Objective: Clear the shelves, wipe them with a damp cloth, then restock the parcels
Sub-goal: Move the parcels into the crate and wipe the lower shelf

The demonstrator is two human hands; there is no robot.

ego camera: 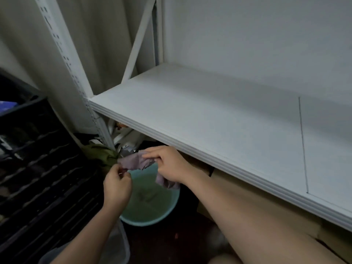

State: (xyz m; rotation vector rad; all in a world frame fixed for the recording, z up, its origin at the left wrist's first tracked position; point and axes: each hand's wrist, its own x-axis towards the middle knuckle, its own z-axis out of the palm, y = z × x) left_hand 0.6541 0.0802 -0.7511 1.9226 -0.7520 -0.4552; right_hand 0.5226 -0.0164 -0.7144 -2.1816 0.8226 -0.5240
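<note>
A purple-grey cloth (134, 161) hangs stretched between my two hands, above a light blue basin (150, 220) of water on the floor. My left hand (117, 185) pinches one corner of the cloth. My right hand (168, 163) grips the other end, and a fold dangles below its wrist. The white shelf board (219, 115) above and to the right carries nothing that I can see. Brown cardboard parcels (247, 195) sit under the shelf, partly hidden by my right forearm.
A black slatted crate (38, 168) fills the left side. A green cloth bundle (101, 153) lies by the white perforated upright (76, 79). White clutter sits under the shelf's left end. A translucent plastic bin (122, 244) stands near my left forearm.
</note>
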